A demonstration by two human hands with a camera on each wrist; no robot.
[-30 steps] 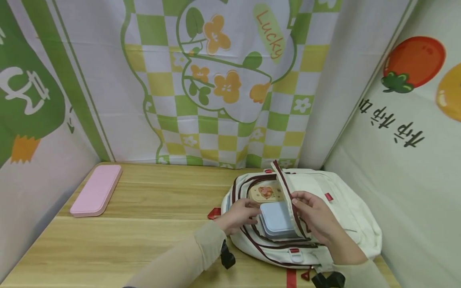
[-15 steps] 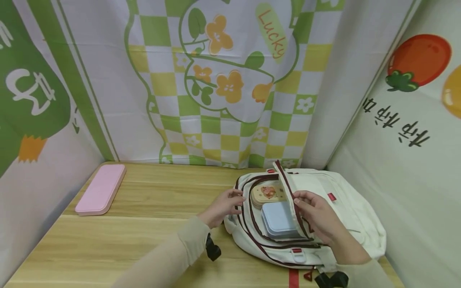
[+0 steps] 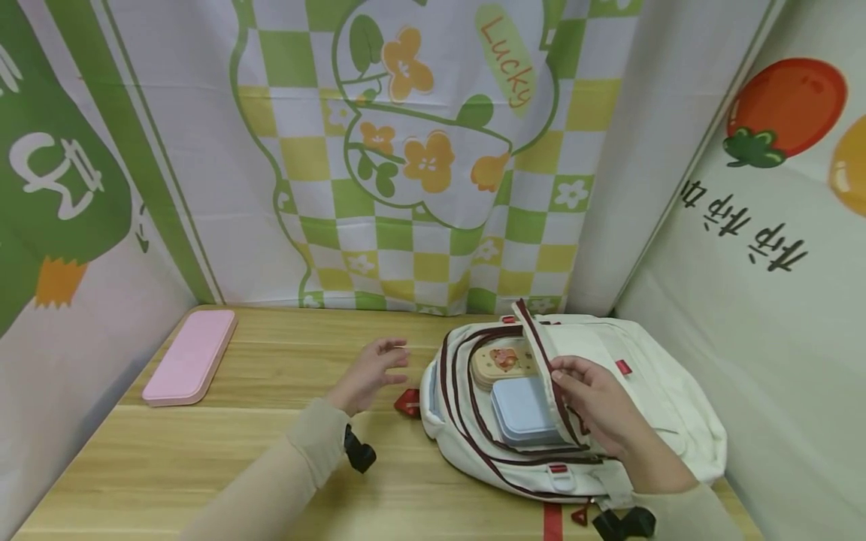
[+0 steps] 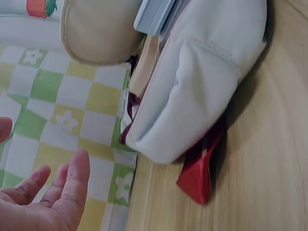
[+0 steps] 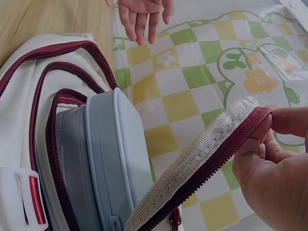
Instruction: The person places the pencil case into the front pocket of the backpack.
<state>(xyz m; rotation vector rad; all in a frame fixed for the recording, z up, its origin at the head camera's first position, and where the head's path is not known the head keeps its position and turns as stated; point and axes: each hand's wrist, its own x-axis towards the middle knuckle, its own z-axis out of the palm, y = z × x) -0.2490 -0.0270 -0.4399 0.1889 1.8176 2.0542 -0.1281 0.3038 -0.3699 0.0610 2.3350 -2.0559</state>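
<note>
A white backpack (image 3: 666, 398) with dark red zippers lies on the right of the table, its front pocket unzipped. My right hand (image 3: 598, 402) pinches the zippered edge of the pocket flap (image 5: 202, 168) between thumb and fingers and holds it up. Inside the pocket sit a light blue case (image 3: 524, 406) and, behind it, a tan case (image 3: 501, 362) with a printed picture. My left hand (image 3: 370, 372) is in the air left of the backpack, fingers loosely spread, holding nothing; part of it shows in the left wrist view.
A pink case (image 3: 191, 357) lies at the table's far left. A red strap tab (image 3: 408, 403) sticks out from the backpack's left end. Printed cloth walls (image 3: 440, 263) stand behind and on both sides of the wooden table (image 3: 291, 383).
My left hand has drawn back leftward, from beside the open pocket to over the bare wood. The right hand keeps its pinch on the flap, and both cases stay in the pocket.
</note>
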